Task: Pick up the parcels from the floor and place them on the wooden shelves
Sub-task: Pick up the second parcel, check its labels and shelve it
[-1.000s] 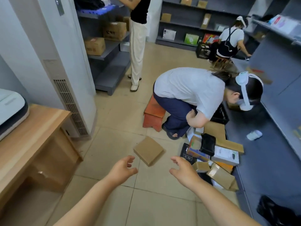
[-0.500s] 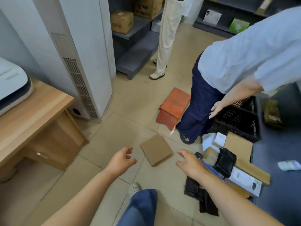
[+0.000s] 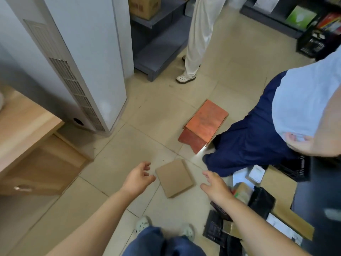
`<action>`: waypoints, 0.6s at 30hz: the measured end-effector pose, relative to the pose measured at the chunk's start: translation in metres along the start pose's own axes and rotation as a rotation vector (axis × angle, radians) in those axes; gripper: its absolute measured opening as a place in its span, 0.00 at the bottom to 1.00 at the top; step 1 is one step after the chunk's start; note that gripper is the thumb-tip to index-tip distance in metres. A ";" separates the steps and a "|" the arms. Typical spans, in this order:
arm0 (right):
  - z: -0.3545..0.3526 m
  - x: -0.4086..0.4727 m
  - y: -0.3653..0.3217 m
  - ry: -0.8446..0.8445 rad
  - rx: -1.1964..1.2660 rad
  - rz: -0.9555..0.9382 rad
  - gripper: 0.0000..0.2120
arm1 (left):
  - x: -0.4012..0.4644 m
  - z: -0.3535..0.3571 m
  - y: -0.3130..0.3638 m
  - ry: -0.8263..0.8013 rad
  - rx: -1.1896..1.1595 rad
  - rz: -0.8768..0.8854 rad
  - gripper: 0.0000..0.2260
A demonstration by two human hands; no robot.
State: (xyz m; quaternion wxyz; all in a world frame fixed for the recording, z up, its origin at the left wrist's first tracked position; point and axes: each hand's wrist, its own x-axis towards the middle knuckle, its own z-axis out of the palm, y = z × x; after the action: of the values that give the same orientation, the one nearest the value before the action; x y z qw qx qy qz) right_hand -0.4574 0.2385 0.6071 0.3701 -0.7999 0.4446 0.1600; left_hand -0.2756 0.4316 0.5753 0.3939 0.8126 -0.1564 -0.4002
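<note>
**Both hands close in on the flat parcel**

The view has dropped and moved forward over the last second: the flat square brown cardboard parcel (image 3: 174, 177), which a moment ago lay well ahead of the outstretched arms, now sits directly between them on the beige tiled floor (image 3: 114, 163). The left hand (image 3: 138, 179) has come in just beside the parcel's left edge, its fingers (image 3: 145, 166) spread and curled, holding nothing. The right hand (image 3: 215, 185) hangs near the right edge, fingers likewise apart and empty. Neither hand touches the cardboard yet, as far as the picture shows.

The person's own knees and pale clogs have come into sight at the bottom, which suggests a crouch or step towards the parcel (the reach is nearly finished, in my reading). The other person in the light shirt and dark blue trousers (image 3: 258, 141) has shifted from a low bend to standing close on the right, beside the small red wooden stool (image 3: 204, 124).

A heap of mixed parcels (image 3: 258, 200) lies on the floor to the right, so much of the task remains. The grey shelf unit (image 3: 158, 45) stands further back; nothing has been lifted for it yet. The likely next step is to pinch the parcel by its two opposite edges.
</note>
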 end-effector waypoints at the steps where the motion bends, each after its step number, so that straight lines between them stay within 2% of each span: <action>1: -0.001 0.011 0.002 -0.016 -0.012 0.005 0.24 | 0.009 0.004 -0.001 0.004 -0.013 -0.017 0.24; 10: 0.013 0.131 0.035 -0.173 -0.115 0.015 0.24 | 0.089 0.059 -0.025 0.075 -0.102 -0.178 0.24; 18: 0.081 0.267 0.107 -0.265 -0.191 -0.010 0.23 | 0.202 0.147 -0.106 0.105 -0.140 -0.298 0.25</action>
State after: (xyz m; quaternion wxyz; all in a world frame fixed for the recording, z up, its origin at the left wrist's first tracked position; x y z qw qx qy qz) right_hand -0.3926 0.1042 0.3484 0.3483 -0.8055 0.3707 0.3039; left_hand -0.2689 0.3085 0.3336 0.3933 0.8172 0.0150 -0.4211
